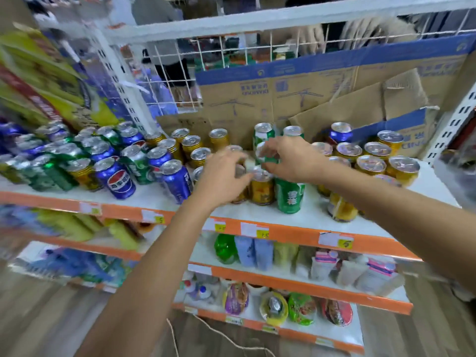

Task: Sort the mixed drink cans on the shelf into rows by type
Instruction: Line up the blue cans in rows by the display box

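Observation:
A white shelf with an orange front edge holds mixed drink cans. Blue cola cans and green cans crowd the left side, and yellow cans cluster at the right and back middle. My right hand is closed on the top of a green can in the middle. My left hand curls over a yellow can that it mostly hides. In front of the hands, a yellow can and a green can stand side by side.
Flattened cardboard leans against a white wire grid behind the cans. Yellow snack bags hang at the upper left. Lower shelves carry bottles, pouches and packets. The floor is wooden.

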Available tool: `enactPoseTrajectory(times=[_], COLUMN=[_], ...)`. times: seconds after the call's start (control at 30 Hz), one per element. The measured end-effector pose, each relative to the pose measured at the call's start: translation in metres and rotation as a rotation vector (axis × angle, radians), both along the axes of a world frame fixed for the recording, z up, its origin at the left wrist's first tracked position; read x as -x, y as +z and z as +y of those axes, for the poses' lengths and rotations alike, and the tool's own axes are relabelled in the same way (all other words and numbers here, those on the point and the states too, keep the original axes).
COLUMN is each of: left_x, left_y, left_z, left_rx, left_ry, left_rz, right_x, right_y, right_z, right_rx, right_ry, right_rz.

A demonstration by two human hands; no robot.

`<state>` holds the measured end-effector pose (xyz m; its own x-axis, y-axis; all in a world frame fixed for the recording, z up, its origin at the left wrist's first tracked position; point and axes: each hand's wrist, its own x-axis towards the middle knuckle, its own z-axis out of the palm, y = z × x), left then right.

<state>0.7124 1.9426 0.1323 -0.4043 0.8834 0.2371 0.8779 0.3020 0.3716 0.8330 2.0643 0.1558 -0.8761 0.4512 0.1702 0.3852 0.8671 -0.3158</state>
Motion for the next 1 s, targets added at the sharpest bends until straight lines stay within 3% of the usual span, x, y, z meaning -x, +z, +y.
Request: enactPoseTrajectory(times=[0.5, 0.77, 1.0], left_x=[0.124, 0.207, 0.336], left_y=[-0.004, -0.019, -0.010], left_z=[-0.256, -0.308, -0.307], left_rx=[-0.052, -0.016, -0.003], left_ry=[0.460, 0.585, 0.659], left_rz=[0.023, 0.001, -0.016], right_x=[0.180, 0.287, 0.422], right_y=[-0.007, -0.011, -0.004], right_z=[-0.208, -0.251, -0.246], right_rx=[-0.075, -0.051, -0.036], right_ry=[0.355, 0.536, 0.536], right_rz=[-0.069, -0.054, -0.063])
